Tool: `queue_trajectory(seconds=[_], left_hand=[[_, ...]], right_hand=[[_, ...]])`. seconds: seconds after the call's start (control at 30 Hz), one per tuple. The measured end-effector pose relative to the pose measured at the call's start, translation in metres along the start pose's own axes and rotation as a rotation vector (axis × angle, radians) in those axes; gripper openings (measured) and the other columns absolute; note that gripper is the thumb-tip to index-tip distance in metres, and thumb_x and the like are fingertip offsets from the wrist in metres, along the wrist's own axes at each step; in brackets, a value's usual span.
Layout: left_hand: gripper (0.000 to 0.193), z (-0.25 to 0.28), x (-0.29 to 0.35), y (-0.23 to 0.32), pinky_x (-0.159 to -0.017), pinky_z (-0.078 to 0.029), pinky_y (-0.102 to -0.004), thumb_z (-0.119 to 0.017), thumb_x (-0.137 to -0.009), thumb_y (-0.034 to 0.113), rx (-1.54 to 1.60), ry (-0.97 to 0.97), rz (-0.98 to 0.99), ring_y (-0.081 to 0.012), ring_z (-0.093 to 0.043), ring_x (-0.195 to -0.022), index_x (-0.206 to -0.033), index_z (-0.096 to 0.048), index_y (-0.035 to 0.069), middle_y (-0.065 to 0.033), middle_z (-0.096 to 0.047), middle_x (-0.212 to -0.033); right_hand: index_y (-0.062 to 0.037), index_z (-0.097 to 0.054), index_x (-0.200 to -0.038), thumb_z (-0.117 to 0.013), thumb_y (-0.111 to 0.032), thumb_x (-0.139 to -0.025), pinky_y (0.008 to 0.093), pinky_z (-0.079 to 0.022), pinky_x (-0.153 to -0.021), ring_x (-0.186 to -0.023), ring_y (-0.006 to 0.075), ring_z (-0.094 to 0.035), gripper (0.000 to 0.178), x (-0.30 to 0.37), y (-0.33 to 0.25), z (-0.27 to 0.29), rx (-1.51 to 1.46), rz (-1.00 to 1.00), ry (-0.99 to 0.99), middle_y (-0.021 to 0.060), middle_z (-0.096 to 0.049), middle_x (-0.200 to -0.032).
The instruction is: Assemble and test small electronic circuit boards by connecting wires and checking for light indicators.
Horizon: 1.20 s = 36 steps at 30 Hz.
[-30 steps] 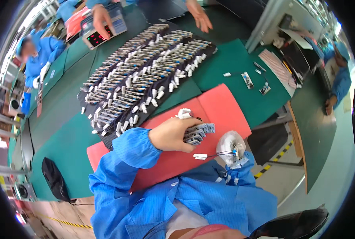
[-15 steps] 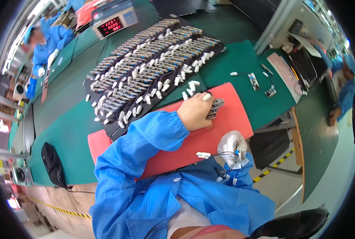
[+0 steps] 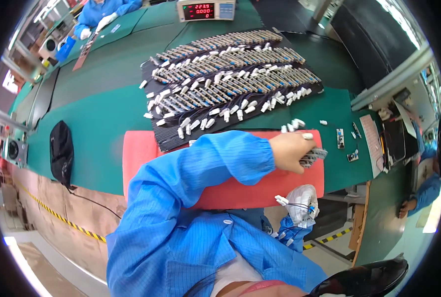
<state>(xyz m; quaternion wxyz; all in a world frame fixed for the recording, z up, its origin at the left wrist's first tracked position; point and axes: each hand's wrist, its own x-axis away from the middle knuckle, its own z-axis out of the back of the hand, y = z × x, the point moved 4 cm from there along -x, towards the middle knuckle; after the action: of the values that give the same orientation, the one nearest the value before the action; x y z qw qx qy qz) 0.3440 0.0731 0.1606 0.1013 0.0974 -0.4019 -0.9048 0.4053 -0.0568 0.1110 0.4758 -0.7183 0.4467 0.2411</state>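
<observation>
While the left hand (image 3: 290, 151) grips a stack of small boards (image 3: 313, 157), the gloved right hand (image 3: 302, 203) sits nearer the body.
Left to right: rows of wired boards (image 3: 230, 84) beyond and left of the left fingers; red pad (image 3: 260, 193) below them; left fingers curled, nearly closed round the stack, which pokes out right; white connectors (image 3: 293, 125) just beyond; right fingers unclear, can't tell if clenched, wired board (image 3: 304, 222) against the glove; loose board (image 3: 340, 138) farther right.

Bench meter (image 3: 206, 10) | display (image 3: 199, 11) lit | red digits, three rows
</observation>
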Motion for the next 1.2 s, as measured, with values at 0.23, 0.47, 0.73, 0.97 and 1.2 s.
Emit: queue_trajectory(seconds=[0.23,0.47,0.73,0.97,1.2], left_hand=[[0.057,-0.042,-0.027,-0.036,-0.078,-0.049,-0.0407,-0.073,-0.059,0.022,-0.293,0.012,0.134,-0.0311,-0.053,-0.101,-0.110,-0.056,0.003,-0.0152,-0.057,-0.107],[0.056,-0.044,-0.008,-0.024,-0.078,-0.047,-0.0371,-0.075,-0.060,0.026,-0.595,0.087,0.124,-0.0282,-0.050,-0.104,-0.107,-0.057,0.004,-0.0156,-0.054,-0.112],[0.016,-0.042,0.005,-0.006,-0.067,-0.044,-0.0343,-0.058,-0.073,0.016,-0.775,0.422,-0.234,-0.0226,-0.053,-0.092,-0.086,-0.063,0.007,-0.0078,-0.054,-0.093],[0.019,-0.030,0.017,-0.017,-0.071,-0.044,-0.0352,-0.057,-0.075,0.015,-0.730,0.308,-0.197,-0.0242,-0.053,-0.093,-0.090,-0.064,0.006,-0.0079,-0.055,-0.091],[0.033,0.004,0.049,-0.025,-0.080,-0.047,-0.0373,-0.062,-0.075,0.012,-0.389,0.246,-0.084,-0.0293,-0.056,-0.095,-0.107,-0.058,0.003,-0.0121,-0.057,-0.102]], right_hand=[[0.0076,-0.054,-0.070,-0.058,-0.004,-0.086,0.0376,-0.047,-0.043,-0.052,0.0300,-0.059,0.020,-0.027,0.011,0.018,-0.107,-0.021,-0.141,0.0179,-0.058,-0.064],[0.0079,-0.053,-0.081,-0.060,-0.011,-0.085,0.0389,-0.047,-0.042,-0.052,0.0310,-0.060,0.020,-0.021,0.019,0.040,-0.240,-0.102,-0.255,0.0177,-0.060,-0.066],[0.0082,-0.053,-0.097,-0.064,-0.021,-0.084,0.0404,-0.047,-0.040,-0.053,0.0320,-0.062,0.033,0.009,0.024,0.019,-0.208,-0.146,-0.180,0.0174,-0.061,-0.069],[-0.0013,-0.055,-0.067,-0.064,-0.041,-0.083,0.0261,-0.032,-0.033,-0.033,0.0157,-0.046,0.044,0.027,0.028,0.004,0.131,0.046,0.829,0.0114,-0.057,-0.049],[0.0083,-0.058,-0.085,-0.070,-0.023,-0.077,0.0300,-0.050,-0.044,-0.048,0.0226,-0.061,0.035,0.019,0.026,-0.005,0.167,-0.059,1.190,0.0158,-0.062,-0.065]])
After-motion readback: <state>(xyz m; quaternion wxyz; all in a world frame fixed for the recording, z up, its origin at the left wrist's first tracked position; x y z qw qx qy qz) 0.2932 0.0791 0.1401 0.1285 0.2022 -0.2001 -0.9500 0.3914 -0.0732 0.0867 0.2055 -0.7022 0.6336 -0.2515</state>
